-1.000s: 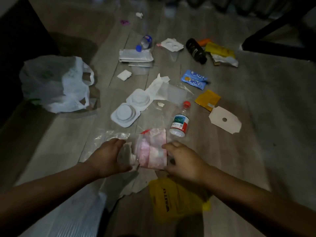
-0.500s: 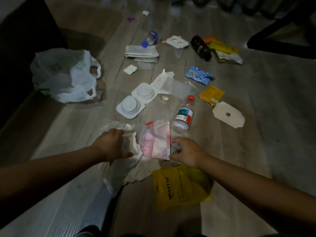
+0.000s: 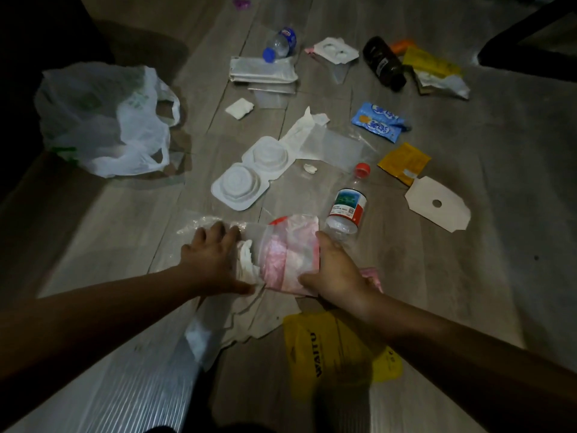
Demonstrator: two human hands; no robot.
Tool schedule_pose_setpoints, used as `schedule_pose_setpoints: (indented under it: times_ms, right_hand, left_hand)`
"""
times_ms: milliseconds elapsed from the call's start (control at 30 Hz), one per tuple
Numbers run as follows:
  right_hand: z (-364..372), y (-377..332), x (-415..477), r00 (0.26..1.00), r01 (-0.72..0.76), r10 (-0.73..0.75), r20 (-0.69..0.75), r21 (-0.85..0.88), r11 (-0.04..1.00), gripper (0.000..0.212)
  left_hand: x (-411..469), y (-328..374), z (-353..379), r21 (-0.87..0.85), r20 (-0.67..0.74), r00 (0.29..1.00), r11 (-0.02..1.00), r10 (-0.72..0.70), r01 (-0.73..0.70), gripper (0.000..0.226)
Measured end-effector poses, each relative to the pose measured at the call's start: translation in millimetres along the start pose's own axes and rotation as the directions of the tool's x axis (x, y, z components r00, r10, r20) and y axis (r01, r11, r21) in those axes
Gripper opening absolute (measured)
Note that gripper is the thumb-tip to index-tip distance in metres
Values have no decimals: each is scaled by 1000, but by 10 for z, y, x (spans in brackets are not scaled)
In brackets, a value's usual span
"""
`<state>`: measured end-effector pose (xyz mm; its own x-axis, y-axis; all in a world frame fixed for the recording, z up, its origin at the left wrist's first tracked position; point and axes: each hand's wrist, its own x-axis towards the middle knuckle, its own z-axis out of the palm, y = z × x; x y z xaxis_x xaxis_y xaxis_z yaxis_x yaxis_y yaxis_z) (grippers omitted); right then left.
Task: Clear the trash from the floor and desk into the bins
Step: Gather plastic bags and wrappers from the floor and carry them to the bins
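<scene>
The right grip (image 3: 337,270) pinches the right edge of one pink-tinted plastic bag (image 3: 290,251), thumb on top. The left grip (image 3: 212,260) is curled round one crumpled white tissue (image 3: 246,262) at the bag's left side, so the bag lies between the two. One yellow bag (image 3: 331,348) lies under the right forearm.

There are three bottles, all lying down:
- a red-capped bottle (image 3: 346,207), just beside the right fingers
- a blue-capped bottle (image 3: 281,42), farther off
- a dark bottle (image 3: 384,64), farther off

Also there are two white moulded trays (image 3: 249,176), one blue wrapper (image 3: 379,121) and one white carrier bag (image 3: 106,120).

Everything rests on a grey plank floor (image 3: 468,276) in a dim room.
</scene>
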<state>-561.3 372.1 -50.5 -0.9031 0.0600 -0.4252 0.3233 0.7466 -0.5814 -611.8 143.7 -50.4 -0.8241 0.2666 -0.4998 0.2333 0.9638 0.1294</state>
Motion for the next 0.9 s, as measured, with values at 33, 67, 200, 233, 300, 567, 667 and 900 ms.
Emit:
schedule_pose_setpoints:
  times_ms: [33,67,200,233,300,567,667,900]
  right_hand:
    - [19,8,14,1000,-11,11,-10,37,999,86]
    - [17,0,11,999,-29,31,-20,74,997,83]
    - [-115,10,-98,996,-46,63,-61,248,968,73]
    - [-168,29,-145,996,-37,59,-71,278,960,71]
    - [-282,94,-250,993,-19,53,-105,296,955,68]
    - [-353,469,-751,995,-103,100,-30,-119,988,99]
    - [-286,487,-803,982,-24,74,173,-274,961,131]
    - [-175,602,-739,969,25,87,230,-447,894,133]
  left_hand:
    - [3,7,22,25,-10,1000,1000,-1,1,122]
    - [6,12,31,49,-21,1000,999,-1,2,123]
    - [11,51,-6,84,-22,1000,996,1,1,122]
    - [9,70,-12,87,-19,1000,996,4,-2,122]
    - [0,106,-9,99,-16,1000,995,11,-9,120]
    - [-40,256,14,82,-18,994,991,108,-106,103]
    - [-68,285,4,-44,-20,995,994,94,-95,97]
    - [-124,245,70,-169,-48,990,976,132,-138,83]
